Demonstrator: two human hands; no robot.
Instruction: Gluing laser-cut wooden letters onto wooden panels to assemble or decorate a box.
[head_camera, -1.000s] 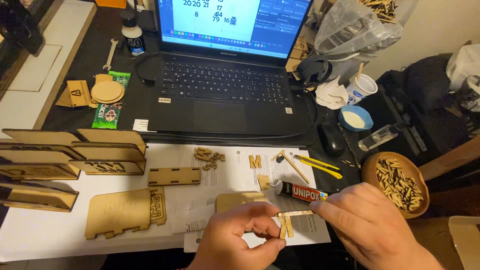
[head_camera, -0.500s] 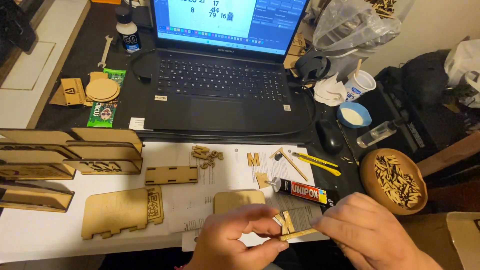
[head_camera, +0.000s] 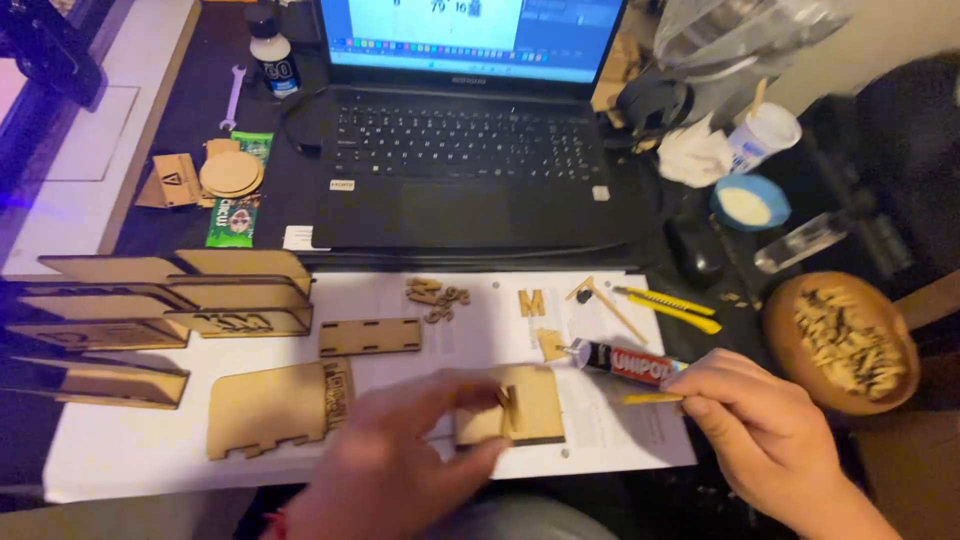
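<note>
My left hand (head_camera: 395, 465), blurred by motion, reaches over the white paper sheet (head_camera: 130, 450) and pinches a small wooden piece (head_camera: 508, 408) against a flat wooden panel (head_camera: 535, 415). My right hand (head_camera: 770, 445) is at the lower right and grips a thin yellow stick (head_camera: 650, 398) by its end. The stick's tip points left toward the panel. A glue tube (head_camera: 625, 361) lies on the paper just above the stick, between the two hands.
An open laptop (head_camera: 460, 165) sits behind the paper. Stacked wooden panels (head_camera: 170, 295) lie at the left, with a larger cut panel (head_camera: 270, 405) and a slotted strip (head_camera: 370, 336) nearby. A yellow craft knife (head_camera: 670, 305) and a wooden bowl of small pieces (head_camera: 845, 340) are at the right.
The hands, which held the small wooden piece together, have parted. The left hand has brought the piece down onto the panel, and the right hand has drawn away to the right with the yellow stick.
</note>
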